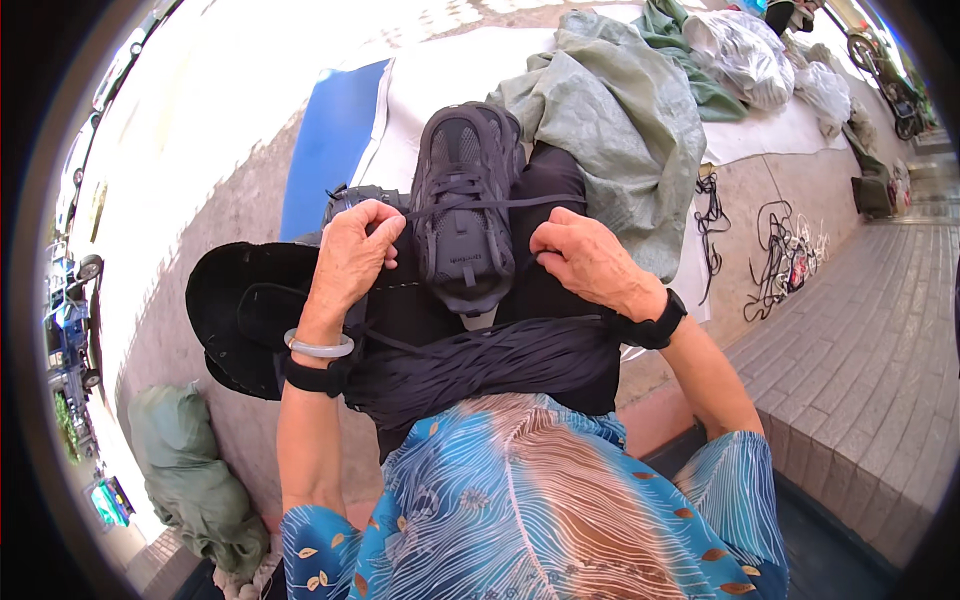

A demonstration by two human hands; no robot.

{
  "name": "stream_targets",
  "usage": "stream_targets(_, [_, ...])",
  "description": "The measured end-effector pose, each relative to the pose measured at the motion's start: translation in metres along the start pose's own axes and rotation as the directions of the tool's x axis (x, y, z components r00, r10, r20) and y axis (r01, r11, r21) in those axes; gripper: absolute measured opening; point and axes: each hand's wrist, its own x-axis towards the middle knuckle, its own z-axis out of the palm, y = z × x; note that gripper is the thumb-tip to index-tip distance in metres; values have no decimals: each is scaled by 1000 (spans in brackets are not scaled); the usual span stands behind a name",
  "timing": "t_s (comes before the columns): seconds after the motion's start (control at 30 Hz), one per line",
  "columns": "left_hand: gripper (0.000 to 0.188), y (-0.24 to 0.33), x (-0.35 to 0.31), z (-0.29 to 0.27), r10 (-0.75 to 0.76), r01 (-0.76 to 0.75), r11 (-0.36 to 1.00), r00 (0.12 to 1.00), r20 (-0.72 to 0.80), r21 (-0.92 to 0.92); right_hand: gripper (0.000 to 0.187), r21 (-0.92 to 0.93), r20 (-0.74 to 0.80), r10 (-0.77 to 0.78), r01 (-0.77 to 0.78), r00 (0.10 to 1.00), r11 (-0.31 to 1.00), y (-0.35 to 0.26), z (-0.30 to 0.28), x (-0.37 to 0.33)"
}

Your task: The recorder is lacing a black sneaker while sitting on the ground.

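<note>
A dark grey-purple sneaker point(462, 205) with a mesh upper rests on my lap, between my two hands. A flat dark shoelace point(490, 204) runs sideways across its laced front, drawn out to both sides. At the shoe's left, my left hand point(362, 245) is closed, pinching one end of the lace. My right hand point(590, 258) is closed at the other side, its fingertips just below the lace's other end. Across my thighs lies a thick bundle of dark laces point(490, 365). Part of another dark shoe point(365, 195) shows behind my left hand.
A black hat-like item point(255, 315) sits left of my knee. Grey-green sacking point(625, 130) lies ahead, with white plastic bags point(745, 55) beyond. Tangled black cords point(775, 260) lie on the ground at right, near a tiled ledge point(850, 340). A stuffed green sack point(185, 470) stands at left.
</note>
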Motion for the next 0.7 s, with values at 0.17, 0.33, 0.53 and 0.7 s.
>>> stream_targets(0.17, [20,-4,17,1,-59,38,979,993,100,200,11,-16,9,155,-155,988,988,15,-11,-12])
stream_targets(0.33, [24,-15,8,1,270,-248,889,963,-3,386,18,-111,71,224,-215,972,970,7,-22,-20])
stream_targets(0.53, [19,19,-24,2,374,-373,919,927,11,128,22,-77,86,20,-14,996,997,-12,-6,-5])
stream_targets(0.7, [24,7,-30,7,284,-289,954,956,73,72,12,-212,226,-9,59,974,976,-3,15,-5])
